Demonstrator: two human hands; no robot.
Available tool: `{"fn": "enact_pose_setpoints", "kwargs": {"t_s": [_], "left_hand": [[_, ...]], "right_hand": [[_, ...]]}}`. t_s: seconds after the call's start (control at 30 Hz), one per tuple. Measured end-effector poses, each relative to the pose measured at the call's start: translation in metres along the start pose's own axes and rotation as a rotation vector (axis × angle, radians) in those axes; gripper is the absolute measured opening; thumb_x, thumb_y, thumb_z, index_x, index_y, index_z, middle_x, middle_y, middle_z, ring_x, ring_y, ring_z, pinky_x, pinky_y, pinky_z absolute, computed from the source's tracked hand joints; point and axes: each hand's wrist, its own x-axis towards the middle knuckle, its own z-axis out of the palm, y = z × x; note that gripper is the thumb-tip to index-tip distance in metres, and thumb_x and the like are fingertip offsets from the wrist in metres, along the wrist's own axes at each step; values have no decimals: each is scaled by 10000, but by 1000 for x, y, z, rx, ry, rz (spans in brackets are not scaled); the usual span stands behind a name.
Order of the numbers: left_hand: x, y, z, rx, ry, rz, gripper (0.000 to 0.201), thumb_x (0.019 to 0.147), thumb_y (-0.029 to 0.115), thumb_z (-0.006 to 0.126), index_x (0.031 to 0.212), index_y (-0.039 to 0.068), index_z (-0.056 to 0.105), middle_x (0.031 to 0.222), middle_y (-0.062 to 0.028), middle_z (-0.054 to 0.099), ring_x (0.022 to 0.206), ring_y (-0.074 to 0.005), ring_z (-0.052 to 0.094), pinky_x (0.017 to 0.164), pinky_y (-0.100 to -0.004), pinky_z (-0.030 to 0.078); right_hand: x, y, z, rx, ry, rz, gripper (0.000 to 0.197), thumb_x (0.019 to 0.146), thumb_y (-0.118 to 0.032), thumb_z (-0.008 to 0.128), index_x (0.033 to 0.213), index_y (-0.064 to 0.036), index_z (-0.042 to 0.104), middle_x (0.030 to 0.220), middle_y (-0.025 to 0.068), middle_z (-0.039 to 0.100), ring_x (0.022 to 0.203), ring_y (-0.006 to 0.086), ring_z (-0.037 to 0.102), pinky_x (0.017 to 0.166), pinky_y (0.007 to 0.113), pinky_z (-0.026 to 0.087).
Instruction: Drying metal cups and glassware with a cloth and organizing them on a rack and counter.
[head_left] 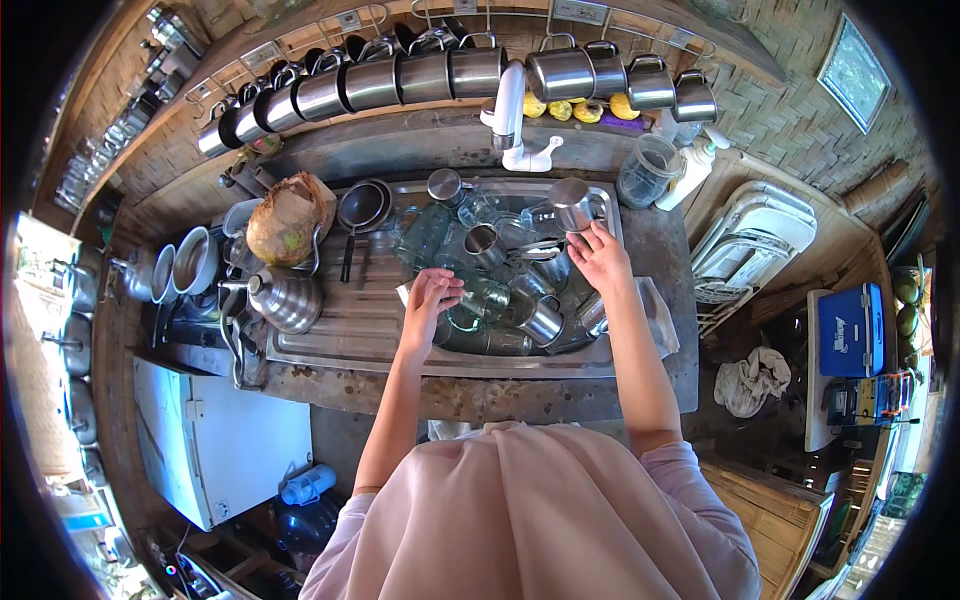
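Above the steel sink (500,367) set into the bench (570,396), the right hand (600,258) is hovering with its palm partly showing and its fingers apart. Just beyond its fingertips and slightly to the left, a metal mug (571,205) is showing over the sink's back right part, its long axis running roughly away from the person and its handle pointing left; whether fingertips and mug are touching, I cannot tell. The left hand (433,297) is hanging at the sink's nearer left side, so the mug is lying farther from it, back and to the right. Its fingers are curling loosely, closing on nothing visible. A clear glass jar (485,298) is lying just to its right, near other metal mugs (541,320).
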Motion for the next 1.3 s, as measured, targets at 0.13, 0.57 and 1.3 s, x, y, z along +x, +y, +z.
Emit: {"fn": "enact_pose_setpoints", "kwargs": {"t_s": [0.13,0.57,1.3], "left_hand": [[-4,-1,2,-5,-11,-16,187,922,195,468,1057,67,493,994,-81,592,919,-163,574,813,-310,426],[-7,8,21,76,-38,44,215,914,188,492,1085,58,496,1013,-77,590,929,-160,568,826,-300,416],[1,9,137,143,-348,108,141,922,134,519,869,4,536,644,11,487,542,-37,435,498,-188,357]], "right_hand": [[-1,-1,-8,325,92,208,190,890,-179,545,1043,-68,522,1041,56,601,1085,270,507,853,408,420],[-33,-13,-25,-331,-194,-108,173,876,-184,569,933,-24,601,826,45,628,775,157,606,714,285,470],[-97,-8,-127,-1665,458,-509,426,799,-430,613,1136,-171,575,1205,88,500,1130,287,455,864,506,375]]}}
